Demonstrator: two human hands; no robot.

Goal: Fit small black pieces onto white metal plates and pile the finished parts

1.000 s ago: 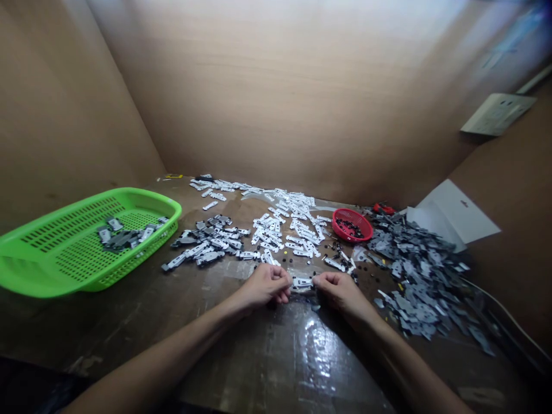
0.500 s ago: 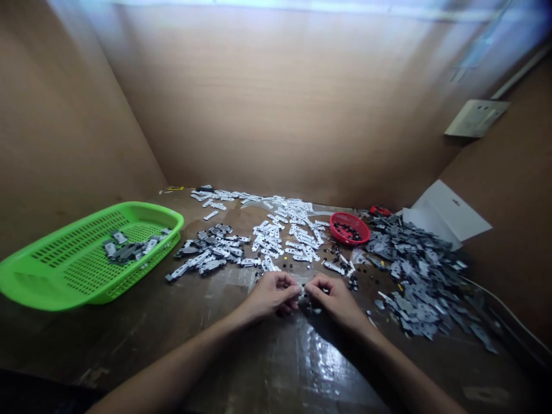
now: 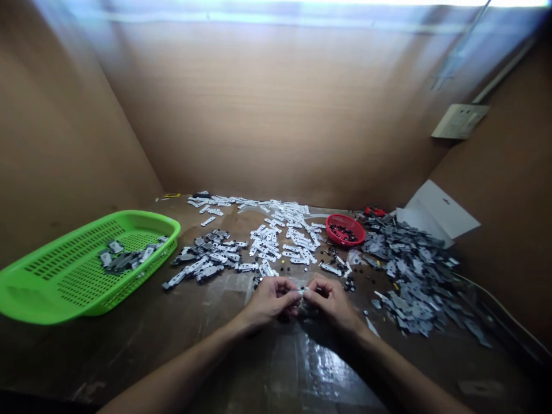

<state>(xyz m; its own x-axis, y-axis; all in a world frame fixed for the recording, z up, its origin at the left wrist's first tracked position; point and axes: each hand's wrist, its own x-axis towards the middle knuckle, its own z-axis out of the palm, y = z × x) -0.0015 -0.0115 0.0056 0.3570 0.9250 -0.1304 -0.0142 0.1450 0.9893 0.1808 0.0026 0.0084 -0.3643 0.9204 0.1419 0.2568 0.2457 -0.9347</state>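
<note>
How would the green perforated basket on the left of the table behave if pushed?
The green perforated basket looks like thin moulded plastic, so probably light and stiff. Its wide, flat shape suggests it would slide rather than tip. The loose grey parts lying in it would likely shift.

Dim light, with glare on the tabletop (image 3: pixel 323 368) below the hands (image 3: pixel 271 300) (image 3: pixel 333 303).

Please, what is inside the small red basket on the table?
Small black parts lie heaped in the red basket; they cover the middle of its floor, so anything under them cannot be seen.
</note>
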